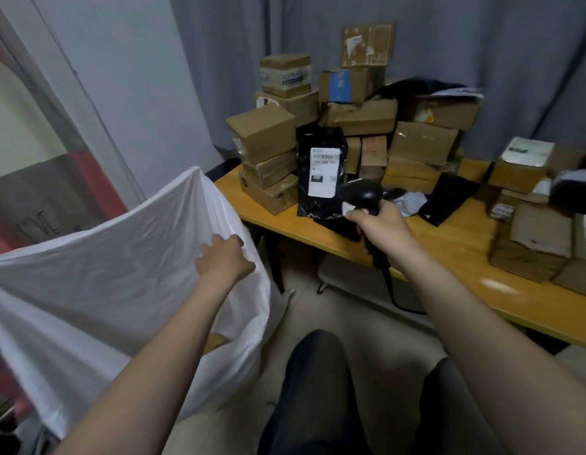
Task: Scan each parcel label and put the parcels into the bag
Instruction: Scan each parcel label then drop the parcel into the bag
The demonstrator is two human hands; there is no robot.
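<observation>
Parcels (262, 133) crowd the table (449, 247); your right hand (382, 226) clenches the scanner (364, 192), aimed at a pouch label (324, 172); your left hand (224, 257) apparently grips the bag (121, 257) open.

Head-worn view, forward and downward

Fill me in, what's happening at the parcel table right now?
A seated person's left hand grips the rim of the white bag, holding it open beside the table. Their right hand holds a black scanner aimed toward the black parcel, which leans, label out, against stacked cardboard boxes. That parcel is not yet in the bag.
</observation>
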